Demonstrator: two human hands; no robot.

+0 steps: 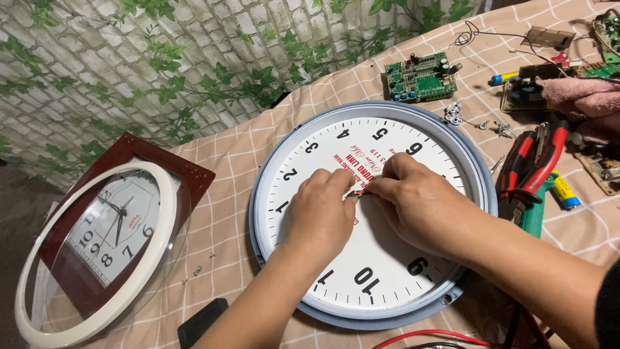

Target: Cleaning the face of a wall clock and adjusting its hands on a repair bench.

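**Clock dial stripped, both hands at its centre**

At the centre of the head view lies a large round clock dial [371,216] in its grey rim, flat on the checked surface [219,213], with no hands or cover glass showing on it. The left hand [320,210] and right hand [420,203] meet at the dial's middle, fingers [378,187] pinched narrow around a small reddish-dark part [357,192]; what it is cannot be told. I judge the work to be at mid-stage. At 9 o'clock leans a second clock [113,232]; at 3 o'clock lie red-handled pliers [536,165]; at 12 o'clock, a green circuit board [421,77].
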